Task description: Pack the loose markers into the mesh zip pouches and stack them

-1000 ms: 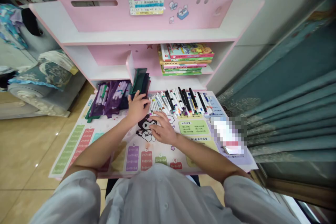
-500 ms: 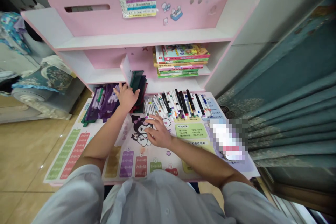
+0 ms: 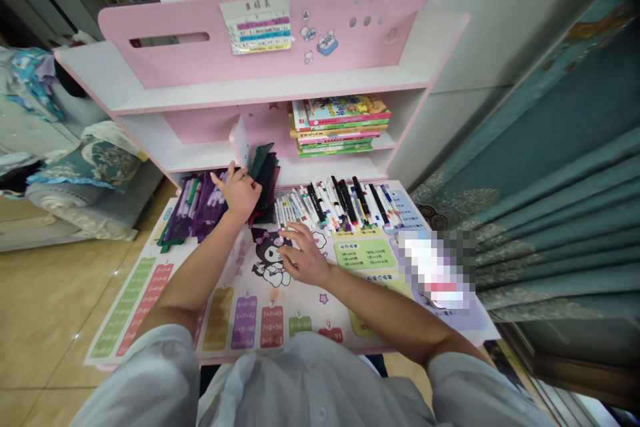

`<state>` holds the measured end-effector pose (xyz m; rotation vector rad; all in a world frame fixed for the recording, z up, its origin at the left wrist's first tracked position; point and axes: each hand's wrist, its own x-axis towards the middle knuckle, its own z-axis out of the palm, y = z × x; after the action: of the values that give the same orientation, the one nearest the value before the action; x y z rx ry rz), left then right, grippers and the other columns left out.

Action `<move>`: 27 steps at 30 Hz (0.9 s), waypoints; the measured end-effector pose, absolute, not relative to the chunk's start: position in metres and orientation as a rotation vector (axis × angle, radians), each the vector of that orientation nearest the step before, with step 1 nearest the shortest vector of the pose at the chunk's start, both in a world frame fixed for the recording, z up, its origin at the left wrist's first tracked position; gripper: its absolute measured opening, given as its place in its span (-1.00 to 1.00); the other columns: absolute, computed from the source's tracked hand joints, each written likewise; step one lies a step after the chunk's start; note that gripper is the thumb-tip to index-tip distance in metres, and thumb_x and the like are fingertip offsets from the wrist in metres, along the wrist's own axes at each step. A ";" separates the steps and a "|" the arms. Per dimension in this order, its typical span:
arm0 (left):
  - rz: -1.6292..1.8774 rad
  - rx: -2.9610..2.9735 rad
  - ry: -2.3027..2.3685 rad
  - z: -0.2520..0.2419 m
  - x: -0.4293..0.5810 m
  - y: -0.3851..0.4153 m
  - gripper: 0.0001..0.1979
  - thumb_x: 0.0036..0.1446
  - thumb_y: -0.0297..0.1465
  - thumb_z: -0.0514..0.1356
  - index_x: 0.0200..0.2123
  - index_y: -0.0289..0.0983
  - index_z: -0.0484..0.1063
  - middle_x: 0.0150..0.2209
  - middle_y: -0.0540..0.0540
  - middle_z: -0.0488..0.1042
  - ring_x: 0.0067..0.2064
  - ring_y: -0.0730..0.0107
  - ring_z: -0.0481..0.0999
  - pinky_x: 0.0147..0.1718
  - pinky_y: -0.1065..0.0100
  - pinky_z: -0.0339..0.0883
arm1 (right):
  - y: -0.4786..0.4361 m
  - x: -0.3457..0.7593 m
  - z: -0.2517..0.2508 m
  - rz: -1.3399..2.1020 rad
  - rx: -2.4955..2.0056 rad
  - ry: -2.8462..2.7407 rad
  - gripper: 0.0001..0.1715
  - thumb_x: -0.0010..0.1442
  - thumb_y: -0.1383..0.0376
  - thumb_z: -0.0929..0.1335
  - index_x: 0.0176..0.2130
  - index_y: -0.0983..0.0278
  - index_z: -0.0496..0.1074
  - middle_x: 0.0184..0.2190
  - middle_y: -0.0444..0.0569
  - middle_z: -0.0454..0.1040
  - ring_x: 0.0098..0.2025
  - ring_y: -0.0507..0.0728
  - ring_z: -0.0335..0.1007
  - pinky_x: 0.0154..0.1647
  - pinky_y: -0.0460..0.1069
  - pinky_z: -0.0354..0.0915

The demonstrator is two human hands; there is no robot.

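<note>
My left hand [image 3: 240,195] hovers with its fingers spread, between the purple mesh pouches [image 3: 207,217] holding capped markers and a stack of dark green and red pouches [image 3: 265,177]. Whether its fingertips touch a pouch I cannot tell. Just in front of a wide row of white and black markers [image 3: 340,203] is my right hand [image 3: 306,259], fingers loosely bent and apart, with nothing visible in it. Beneath that hand lies a printed desk mat [image 3: 280,280] with a cartoon figure and times tables.
A pink and white shelf unit [image 3: 280,97] rises behind the desk, with stacked books [image 3: 340,127] in its lower bay. A blurred-out object [image 3: 435,270] lies at the mat's right side. Teal curtains [image 3: 560,213] hang on the right; a sofa [image 3: 85,193] stands left.
The camera view has tilted up slightly, so the desk appears lower. My left hand has shifted a little left, away from the dark pouches. My right hand is nearly unmoved.
</note>
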<state>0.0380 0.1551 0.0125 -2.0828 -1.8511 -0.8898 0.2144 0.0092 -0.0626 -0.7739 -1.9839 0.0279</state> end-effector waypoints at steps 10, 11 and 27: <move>-1.051 -1.997 -1.545 0.021 0.015 0.065 -0.80 0.10 -0.36 0.18 -0.56 -0.10 0.47 -0.08 -0.04 0.61 0.34 0.00 0.20 0.33 -0.26 -0.60 | 0.022 0.226 -0.058 0.418 -1.011 -1.582 -0.72 0.28 0.08 0.31 -0.14 0.17 0.50 0.04 0.09 0.39 0.25 0.28 0.20 0.28 0.30 0.16; -1.061 -1.991 -1.502 0.018 0.010 0.054 -0.81 0.10 -0.34 0.19 -0.54 -0.09 0.49 -0.10 -0.04 0.61 0.34 0.02 0.21 0.34 -0.26 -0.60 | 0.024 0.227 -0.056 0.512 -1.015 -1.505 -0.64 0.29 0.01 0.29 -0.13 0.17 0.51 0.05 0.09 0.39 0.23 0.27 0.23 0.28 0.29 0.16; -0.963 -2.317 -1.205 -0.035 -0.044 -0.022 -0.96 0.08 -0.30 0.28 -0.41 0.01 0.53 -0.14 0.04 0.63 0.30 0.09 0.29 0.31 -0.05 -0.86 | 0.033 0.241 -0.029 1.311 -1.022 -0.592 -0.51 -0.39 0.21 0.61 -0.70 0.21 0.25 -0.69 -0.26 0.37 -0.53 0.01 0.33 -0.39 -0.03 0.34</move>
<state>-0.0445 -0.0218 -0.0352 -2.3173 -1.2049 -0.9635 0.2409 0.0326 -0.0288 -1.0219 -0.5922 1.3113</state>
